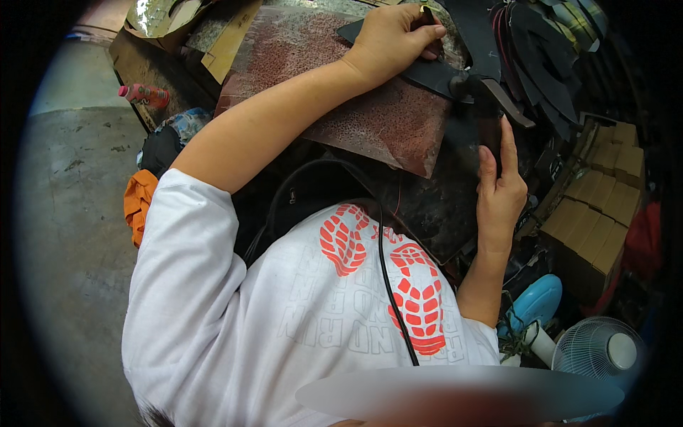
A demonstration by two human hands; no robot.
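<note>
My left hand point(391, 41) is closed in a pinch around a dark, thin upright tool point(427, 14), perhaps a punch; its lower end is hidden by my fingers. Beneath that hand lies a flat black sheet piece point(431, 75), resting on a pitted reddish-brown board point(341, 92). To the right, my right hand point(502, 196) grips the dark handle of a hammer point(504, 98). Its round face points toward the black sheet, and its curved claw points right. The hammer's head is close to the sheet's right end; whether they touch I cannot tell.
More black cut pieces point(548, 71) are piled at the far right. Stacked brown cardboard boxes point(587, 220) stand right of my arm, with a fan point(597, 356) nearer. A bottle with a pink cap point(146, 95) lies at the left, above an orange cloth point(139, 203).
</note>
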